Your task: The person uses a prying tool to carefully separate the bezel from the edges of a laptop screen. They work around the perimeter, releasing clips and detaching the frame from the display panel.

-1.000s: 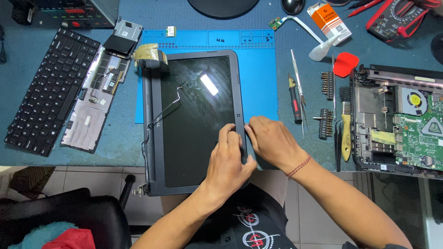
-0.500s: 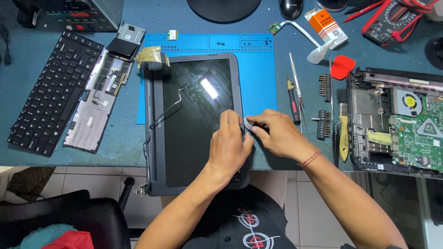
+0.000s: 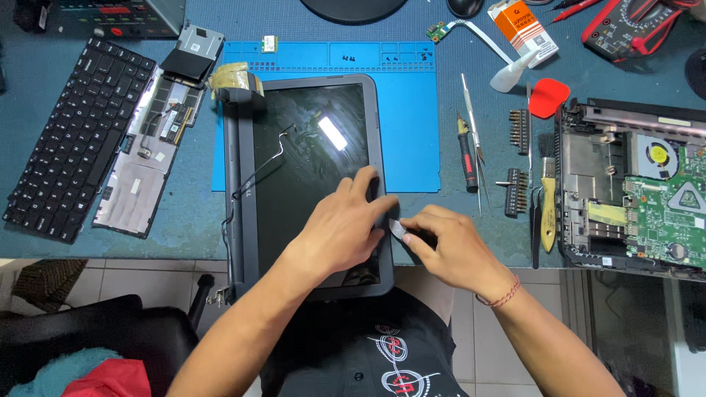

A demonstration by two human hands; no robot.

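The tabletop point(image 3: 73, 242) is teal and worn, with a blue work mat point(image 3: 412, 110) laid at its middle toward the far edge; pale floor tiles point(image 3: 88, 268) show below the near edge, beside a black chair point(image 3: 110, 331). A laptop screen assembly point(image 3: 309, 162) with a grey bezel lies glass up, half on the mat, its lower end overhanging the near edge. Near the far right corner lies an orange and white carton point(image 3: 523, 26), a slim rectangular box, beside a red multimeter point(image 3: 640, 22). A detached black keyboard point(image 3: 70, 140) sits at the left edge, and an opened laptop base point(image 3: 636, 198) with a green circuit board at the right edge.

The left hand point(image 3: 342, 224) presses flat on the screen's right bezel, fingers spread, grasping nothing. The right hand point(image 3: 448, 246) pinches a small flat pry tool point(image 3: 397, 228), its tip at the bezel's right edge.

Half a second ago both hands lay closer together over the bezel; now the right hand sits farther right, off the panel, and the left fingers reach higher along the bezel.
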